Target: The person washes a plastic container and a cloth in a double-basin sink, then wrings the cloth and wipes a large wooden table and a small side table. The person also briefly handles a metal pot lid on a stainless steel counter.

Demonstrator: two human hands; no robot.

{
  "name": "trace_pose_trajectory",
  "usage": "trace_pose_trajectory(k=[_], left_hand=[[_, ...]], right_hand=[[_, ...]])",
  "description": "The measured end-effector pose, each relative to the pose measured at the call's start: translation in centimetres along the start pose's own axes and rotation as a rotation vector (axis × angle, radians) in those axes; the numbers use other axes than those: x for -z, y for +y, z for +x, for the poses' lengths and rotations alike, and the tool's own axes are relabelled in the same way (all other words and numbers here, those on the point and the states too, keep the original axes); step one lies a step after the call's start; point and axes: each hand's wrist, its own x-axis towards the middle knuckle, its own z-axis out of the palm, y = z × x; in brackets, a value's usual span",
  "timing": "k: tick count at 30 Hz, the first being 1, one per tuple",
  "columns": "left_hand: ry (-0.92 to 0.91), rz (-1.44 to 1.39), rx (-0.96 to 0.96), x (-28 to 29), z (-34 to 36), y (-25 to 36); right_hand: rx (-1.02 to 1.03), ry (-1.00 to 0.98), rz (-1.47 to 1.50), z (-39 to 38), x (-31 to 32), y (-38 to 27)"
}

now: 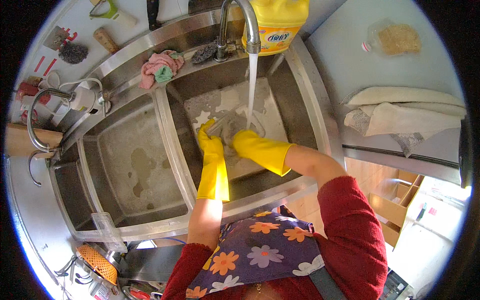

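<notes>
Both my hands wear yellow rubber gloves and are down inside the right sink basin (310, 120). My left hand (207, 137) is closed on the left edge of a see-through, wet thing (226, 125), perhaps a clear plastic container; its exact kind is hard to make out. My right hand (245, 144) presses against the same thing from the right, its fingertips hidden and somewhat blurred. Just beyond that hand, a stream of water (252, 90) falls from the curved metal faucet (253, 46). Water and patches of suds lie on the basin floor.
To the left is a second basin (135, 160) with a wet floor. A pink and green cloth (161, 69) and a dark scrubber (204, 53) rest on the back ledge. A yellow jug (277, 22) stands behind the faucet. Folded white cloths (400, 112) lie on the right counter.
</notes>
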Motion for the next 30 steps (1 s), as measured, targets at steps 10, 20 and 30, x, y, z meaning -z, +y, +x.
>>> trace_pose_trajectory(k=[10, 20, 30], left_hand=[[0.018, 0.238, -0.101, -0.5, -0.8, 0.3], [0.111, 0.331, -0.059, 1.8, 0.8, 0.3], [-1.035, 1.633, -0.441, 2.5, -1.9, 11.5]], right_hand=[[0.078, 0.378, 0.344, 9.4, -7.2, 2.4], [0.42, -0.158, -0.36, 0.2, -1.3, -2.1], [0.371, 0.039, 0.03, -17.1, 14.8, -0.3]])
